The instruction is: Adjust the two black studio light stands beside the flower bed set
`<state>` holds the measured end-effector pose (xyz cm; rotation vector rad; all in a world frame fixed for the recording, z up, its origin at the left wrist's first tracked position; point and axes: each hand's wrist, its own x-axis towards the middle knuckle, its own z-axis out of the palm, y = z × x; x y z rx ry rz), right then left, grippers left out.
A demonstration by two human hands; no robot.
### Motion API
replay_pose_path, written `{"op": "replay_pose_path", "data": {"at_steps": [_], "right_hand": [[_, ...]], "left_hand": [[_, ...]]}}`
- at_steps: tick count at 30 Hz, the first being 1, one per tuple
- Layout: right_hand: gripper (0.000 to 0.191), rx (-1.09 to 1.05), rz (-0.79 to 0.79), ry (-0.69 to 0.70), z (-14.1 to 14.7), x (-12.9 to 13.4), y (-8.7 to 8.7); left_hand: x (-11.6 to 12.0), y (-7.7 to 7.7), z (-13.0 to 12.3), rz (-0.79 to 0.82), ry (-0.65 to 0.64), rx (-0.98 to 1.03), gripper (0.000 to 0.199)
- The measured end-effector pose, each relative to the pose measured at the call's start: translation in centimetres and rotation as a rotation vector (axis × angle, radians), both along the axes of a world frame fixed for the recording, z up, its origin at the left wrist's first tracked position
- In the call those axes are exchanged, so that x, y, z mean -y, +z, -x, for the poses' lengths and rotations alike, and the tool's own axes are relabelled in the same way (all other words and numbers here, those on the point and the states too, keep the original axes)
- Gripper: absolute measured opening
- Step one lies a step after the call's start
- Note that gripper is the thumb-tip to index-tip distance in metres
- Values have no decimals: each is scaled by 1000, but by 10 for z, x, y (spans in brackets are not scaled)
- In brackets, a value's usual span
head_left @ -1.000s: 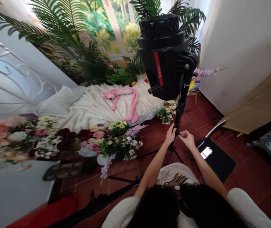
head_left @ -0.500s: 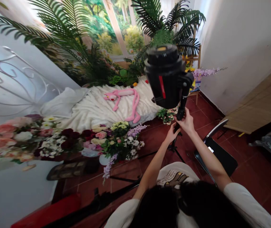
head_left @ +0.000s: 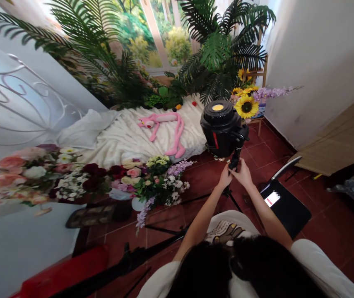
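Black stand (head_left: 234, 160) gripped up top by left hand (head_left: 225, 177) and right hand (head_left: 244, 174), both wrapped round it just under the chunky black studio light (head_left: 219, 128), folding chair (head_left: 288, 207) with lit phone (head_left: 272, 199) off to the right, pink plush (head_left: 166, 118) sprawled on white blanket (head_left: 117, 136) beyond.

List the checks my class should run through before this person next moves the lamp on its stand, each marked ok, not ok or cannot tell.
1. Both hands on the stand: ok, left hand and right hand.
2. Lamp mounted by its bracket: ok.
3. Joint tightened: cannot tell.
4. All legs planted: cannot tell.
5. Lamp clear of sunflowers: cannot tell, they overlap in view.
6. Phone lying on chair: ok.
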<state>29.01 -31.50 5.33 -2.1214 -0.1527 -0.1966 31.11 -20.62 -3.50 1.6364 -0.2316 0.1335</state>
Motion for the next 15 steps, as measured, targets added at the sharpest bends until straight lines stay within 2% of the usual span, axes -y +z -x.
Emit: {"op": "replay_pose_path", "data": {"at_steps": [4, 7, 10, 12, 15], "right_hand": [[48, -4, -63, -63, 23, 22, -24], [44, -140, -229, -104, 35, 27, -45], [36, -257, -459, -157, 38, 19, -58], [27, -348, -654, -221, 36, 11, -60], [11, -569, -1061, -298, 30, 4, -56]], "left_hand": [[1, 3, 3, -71, 35, -21, 33], [2, 4, 5, -119, 55, -25, 35], [3, 6, 6, -141, 58, -7, 35], [3, 7, 6, -152, 59, -10, 35], [3, 8, 6, -157, 67, -30, 33]]}}
